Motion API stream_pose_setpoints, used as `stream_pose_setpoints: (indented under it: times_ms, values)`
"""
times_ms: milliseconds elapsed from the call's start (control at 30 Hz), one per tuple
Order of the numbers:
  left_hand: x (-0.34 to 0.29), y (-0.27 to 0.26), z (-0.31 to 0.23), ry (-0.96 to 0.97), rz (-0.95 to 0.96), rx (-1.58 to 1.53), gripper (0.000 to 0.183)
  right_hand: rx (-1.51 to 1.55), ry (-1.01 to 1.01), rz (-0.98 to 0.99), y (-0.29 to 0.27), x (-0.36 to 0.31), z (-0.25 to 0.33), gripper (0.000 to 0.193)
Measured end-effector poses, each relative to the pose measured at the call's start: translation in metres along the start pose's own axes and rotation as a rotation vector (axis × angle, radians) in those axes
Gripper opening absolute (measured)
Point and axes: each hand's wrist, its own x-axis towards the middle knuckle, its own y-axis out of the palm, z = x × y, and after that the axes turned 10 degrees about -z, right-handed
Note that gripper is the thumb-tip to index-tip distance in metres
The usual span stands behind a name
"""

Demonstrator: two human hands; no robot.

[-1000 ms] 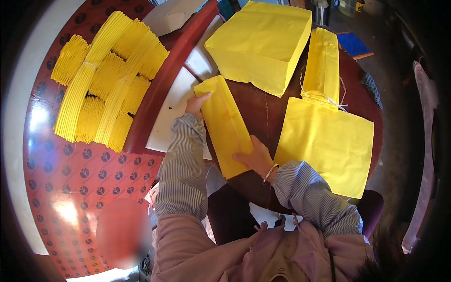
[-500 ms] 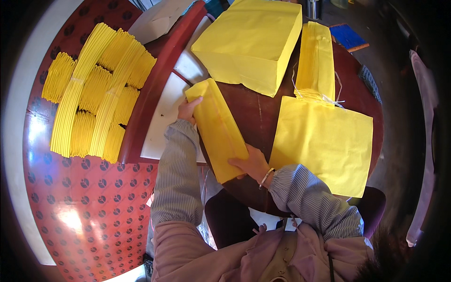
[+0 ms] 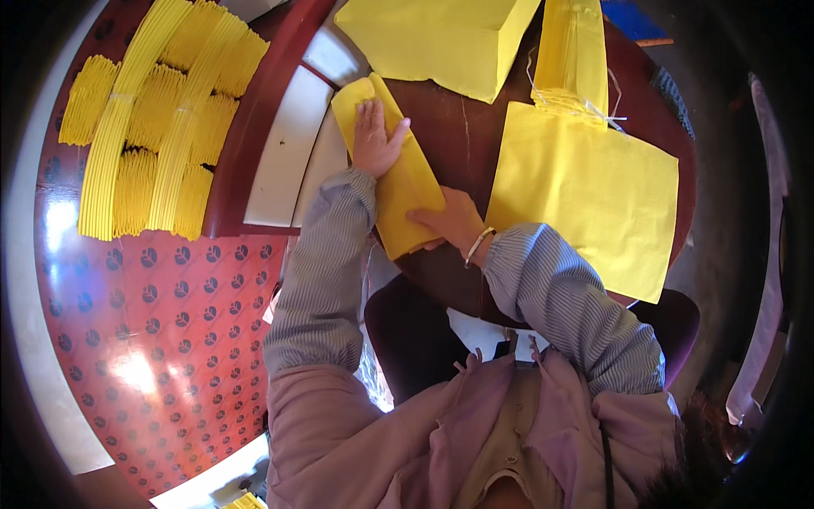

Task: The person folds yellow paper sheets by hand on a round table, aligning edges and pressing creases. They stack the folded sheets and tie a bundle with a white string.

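Note:
A long, folded yellow sheet [image 3: 405,191] slants across the round dark red table [image 3: 432,123] in front of me. My left hand [image 3: 377,140] lies flat on its far part, fingers stretched out and thumb apart. At its near end my right hand [image 3: 449,222] grips the edge, thumb on top and the other fingers underneath, mostly hidden. Just right of that hand is a flat yellow sheet [image 3: 585,199]. Beyond it a folded yellow bundle [image 3: 570,59] has loose white string [image 3: 612,110] around its near end.
A big yellow block-like stack [image 3: 441,38] occupies the table's far side. To the left, tight rows of folded yellow pieces [image 3: 157,127] sit on a red patterned surface [image 3: 182,327]. Between the two surfaces are a raised dark red edge [image 3: 246,127] and white panels [image 3: 284,144].
My left hand has gone from holding the folded sheet's left edge to lying flat on top of it. The right hand keeps its grip. The whole view has shifted, so things appear higher.

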Motion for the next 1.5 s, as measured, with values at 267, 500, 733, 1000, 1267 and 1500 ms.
stream_pose_setpoints:
  times_ms: [267, 500, 733, 1000, 1267, 1500]
  values:
    - [-0.002, 0.007, -0.008, -0.086, 0.046, 0.133, 0.107, 0.009, 0.133, 0.136, -0.018, -0.017, -0.002, 0.043]
    - [-0.003, 0.003, -0.017, -0.098, 0.070, 0.157, 0.111, 0.052, 0.173, 0.118, -0.021, -0.041, -0.012, 0.039]
    - [-0.005, 0.003, -0.018, -0.055, 0.010, 0.170, 0.109, -0.058, 0.138, 0.177, -0.039, -0.086, 0.003, 0.036]
    - [0.003, 0.012, -0.015, 0.047, 0.145, 0.385, 0.105, -0.672, -1.439, 0.361, -0.003, 0.085, 0.087, 0.034]
    - [-0.012, 0.023, -0.015, 0.088, -0.151, 0.331, 0.092, -1.649, -1.313, 0.169, 0.056, 0.250, 0.074, 0.039]
    - [-0.006, 0.009, -0.021, 0.104, -0.138, 0.038, 0.080, -1.526, -0.786, 0.340, 0.048, 0.228, 0.116, 0.049]
